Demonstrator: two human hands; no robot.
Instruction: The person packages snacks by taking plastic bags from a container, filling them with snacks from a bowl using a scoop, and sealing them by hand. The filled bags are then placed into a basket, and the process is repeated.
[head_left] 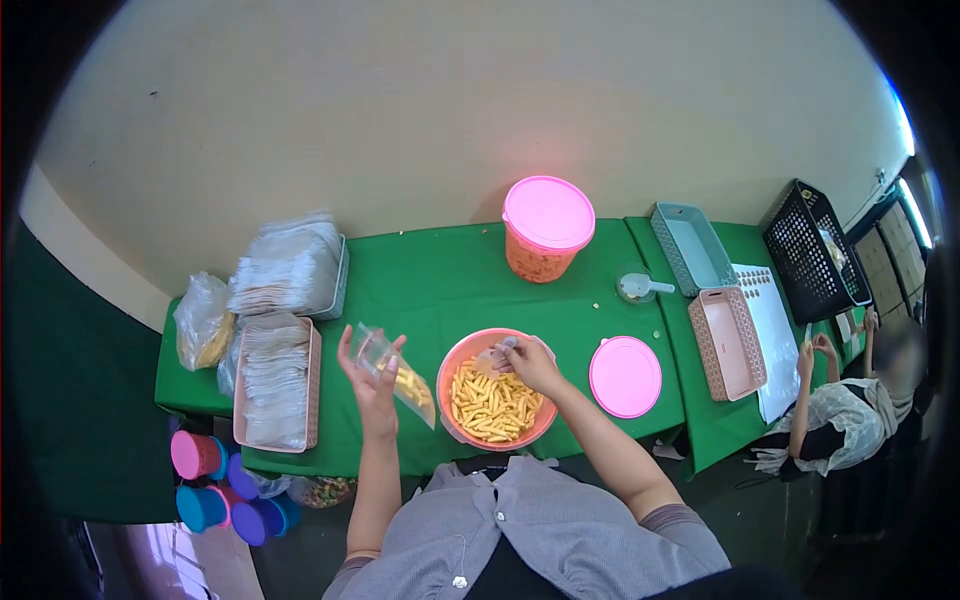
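A clear plastic bag (408,385) with some yellow stick snacks inside is held in my left hand (374,392), left of the bowl and tilted. My right hand (530,367) is closed on a small clear scoop (492,359) over the upper part of the pink bowl (449,419). Yellow stick snacks (492,405) fill much of the bowl, which stands at the front edge of the green table. To the right of the bowl lies a round pink lid (625,377).
A lidded pink tub (544,235) stands behind the bowl. Baskets of plastic bags (277,380) are at the left. A scoop in a cup (640,287), trays (727,345) and a black crate (812,250) are at the right, near another person (845,420).
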